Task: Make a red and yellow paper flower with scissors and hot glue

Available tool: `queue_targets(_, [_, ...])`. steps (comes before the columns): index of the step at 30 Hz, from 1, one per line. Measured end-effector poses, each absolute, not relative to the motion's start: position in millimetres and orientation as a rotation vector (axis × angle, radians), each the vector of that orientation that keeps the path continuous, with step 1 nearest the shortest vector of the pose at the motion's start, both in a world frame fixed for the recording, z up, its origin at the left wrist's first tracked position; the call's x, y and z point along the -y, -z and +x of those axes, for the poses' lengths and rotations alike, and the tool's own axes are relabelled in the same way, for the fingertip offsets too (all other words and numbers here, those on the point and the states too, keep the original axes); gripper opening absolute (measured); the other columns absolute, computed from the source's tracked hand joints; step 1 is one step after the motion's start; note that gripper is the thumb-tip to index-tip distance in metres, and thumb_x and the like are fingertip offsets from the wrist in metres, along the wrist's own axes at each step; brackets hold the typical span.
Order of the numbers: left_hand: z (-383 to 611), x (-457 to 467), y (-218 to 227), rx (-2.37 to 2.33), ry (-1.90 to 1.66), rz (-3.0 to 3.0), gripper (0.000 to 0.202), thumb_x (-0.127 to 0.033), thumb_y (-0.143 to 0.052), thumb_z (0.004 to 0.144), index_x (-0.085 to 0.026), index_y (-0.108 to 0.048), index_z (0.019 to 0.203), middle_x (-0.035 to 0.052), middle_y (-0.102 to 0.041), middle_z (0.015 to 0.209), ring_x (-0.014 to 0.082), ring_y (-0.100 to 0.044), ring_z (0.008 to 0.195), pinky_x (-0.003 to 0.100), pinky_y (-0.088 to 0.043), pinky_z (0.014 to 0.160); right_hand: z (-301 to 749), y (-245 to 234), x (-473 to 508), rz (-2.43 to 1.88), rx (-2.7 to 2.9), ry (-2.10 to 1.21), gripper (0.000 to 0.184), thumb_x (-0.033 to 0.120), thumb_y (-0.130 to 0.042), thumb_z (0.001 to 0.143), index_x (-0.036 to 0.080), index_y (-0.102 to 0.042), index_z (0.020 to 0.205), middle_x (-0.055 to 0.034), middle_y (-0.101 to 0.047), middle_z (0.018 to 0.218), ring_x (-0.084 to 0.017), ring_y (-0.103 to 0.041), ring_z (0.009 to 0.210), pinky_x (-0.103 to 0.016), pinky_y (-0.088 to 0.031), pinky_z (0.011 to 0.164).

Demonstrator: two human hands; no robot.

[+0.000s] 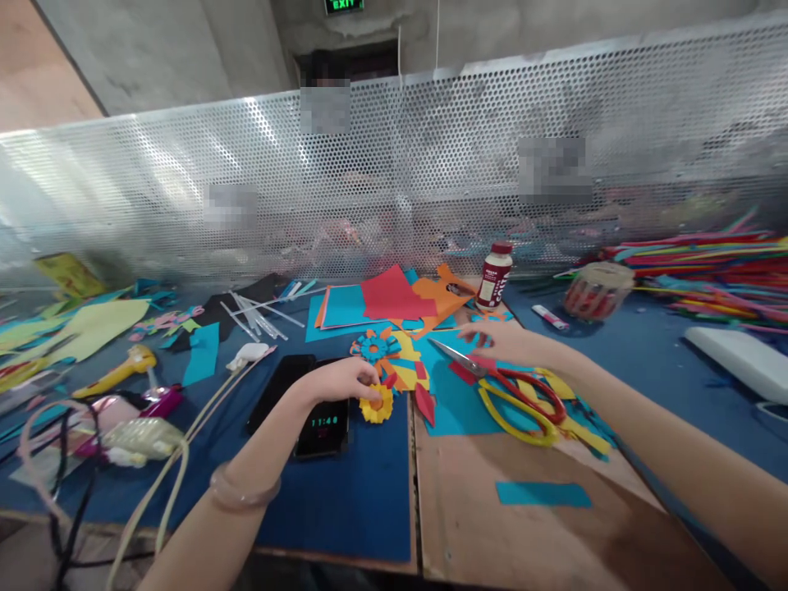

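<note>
My left hand (341, 380) is closed in a pinch on a small yellow paper flower (377, 404) with an orange middle, held just above the blue mat. A phone (323, 423) lies under that wrist. My right hand (501, 343) reaches forward over teal paper (459, 406), fingers stretched out and holding nothing. Right beside it lie red-handled scissors (514, 384) and a yellow-handled pair (510, 414). A blue and orange paper flower (375, 347) sits between the hands.
A white glue bottle (494, 275) with a red cap stands past the right hand. Coloured paper sheets (394, 304), a tape roll (596, 289), a glue stick (550, 316), piled strips (707, 263), a yellow glue gun (120, 369) and cables (74, 460) lie around. A perforated metal screen (394, 180) closes the back.
</note>
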State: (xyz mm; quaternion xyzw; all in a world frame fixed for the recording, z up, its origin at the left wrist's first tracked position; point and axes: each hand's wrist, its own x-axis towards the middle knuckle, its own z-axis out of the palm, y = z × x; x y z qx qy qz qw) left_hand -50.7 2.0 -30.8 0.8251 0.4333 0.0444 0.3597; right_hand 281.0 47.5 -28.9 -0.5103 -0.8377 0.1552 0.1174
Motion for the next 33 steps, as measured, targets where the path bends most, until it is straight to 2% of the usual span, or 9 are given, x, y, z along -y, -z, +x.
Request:
queue_targets(4, [-51, -2, 32, -1.131, -0.095, 2.123, 0.033, -0.047, -0.056, 0.072, -0.014, -0.062, 0.075, -0.0014, -0.047, 0.063, 0.0099, -0.036, 0.057, 0.022, -0.024, 0.051, 298, 42, -68, -1.611, 2.485, -0.487, 0.027, 0.026, -0.068, 0.058, 0.017, -0.067, 0.084, -0.0086, -0.067, 0.088, -0.025, -0.06, 0.079, -0.031, -0.043, 0.067])
queue_targets(8, [-51, -3, 32, -1.124, -0.092, 2.128, 0.033, -0.046, -0.056, 0.073, -0.014, -0.062, 0.075, -0.0012, -0.047, 0.064, 0.0099, -0.036, 0.057, 0.022, -0.025, 0.052, 301, 54, -72, -1.634, 2.468, -0.544, 0.017, 0.023, -0.066, 0.058, 0.017, -0.066, 0.074, -0.0061, -0.066, 0.074, -0.022, -0.059, 0.069, -0.029, -0.041, 0.06])
queue_targets(13, [-51, -3, 33, -1.135, -0.084, 2.132, 0.035, -0.048, -0.055, 0.073, -0.014, -0.063, 0.075, -0.0011, -0.047, 0.063, 0.0101, -0.036, 0.057, 0.022, -0.025, 0.052, 297, 49, -68, -1.598, 2.459, -0.663, 0.008, 0.023, -0.065, 0.058, 0.019, -0.067, 0.066, -0.0018, -0.064, 0.063, -0.017, -0.056, 0.06, -0.027, -0.039, 0.055])
queue_targets(19, [-49, -2, 32, -1.144, -0.107, 2.125, 0.033, -0.047, -0.056, 0.072, -0.014, -0.061, 0.073, -0.0018, -0.045, 0.062, 0.0098, -0.035, 0.056, 0.022, -0.024, 0.052, 302, 47, -59, -1.544, 2.335, -0.727, 0.021, 0.036, -0.06, 0.068, 0.019, -0.071, 0.072, -0.0023, -0.068, 0.074, -0.019, -0.06, 0.072, -0.027, -0.043, 0.063])
queue_targets(24, [-48, -1, 31, -1.175, -0.11, 2.104, 0.033, -0.047, -0.059, 0.07, -0.014, -0.057, 0.068, -0.0033, -0.043, 0.059, 0.0094, -0.035, 0.055, 0.022, -0.023, 0.051, 304, 53, -54, -1.57, 2.1, -0.605, 0.025, 0.039, -0.059, 0.07, 0.016, -0.07, 0.072, -0.0046, -0.067, 0.071, -0.02, -0.059, 0.069, -0.029, -0.042, 0.063])
queue_targets(28, [-48, 1, 28, -1.25, -0.186, 2.073, 0.034, -0.048, -0.064, 0.067, -0.016, -0.062, 0.078, -0.0009, -0.057, 0.072, 0.0121, -0.046, 0.064, 0.022, -0.031, 0.056, 302, 42, -45, -1.558, 1.849, -0.519, 0.038, 0.046, -0.05, 0.078, 0.014, -0.066, 0.091, -0.0061, -0.067, 0.081, -0.018, -0.057, 0.07, -0.029, -0.042, 0.061])
queue_targets(31, [-42, 4, 23, -1.35, -0.38, 2.103, 0.037, -0.051, -0.061, 0.069, -0.018, -0.064, 0.084, 0.0025, -0.063, 0.087, 0.0154, -0.051, 0.075, 0.024, -0.036, 0.063, 291, 34, -27, -1.435, 1.592, -0.807, 0.039, 0.049, -0.061, 0.071, 0.015, -0.066, 0.089, -0.0032, -0.063, 0.071, -0.013, -0.051, 0.057, -0.026, -0.039, 0.05])
queue_targets(33, [-32, 9, 21, -1.401, -0.563, 2.121, 0.036, -0.052, -0.058, 0.072, -0.019, -0.064, 0.085, 0.0038, -0.063, 0.091, 0.0161, -0.052, 0.076, 0.025, -0.037, 0.065, 276, 33, -9, -1.309, 1.408, -1.049, 0.036, 0.045, -0.067, 0.067, 0.016, -0.064, 0.088, -0.0021, -0.062, 0.071, -0.011, -0.05, 0.054, -0.025, -0.038, 0.048])
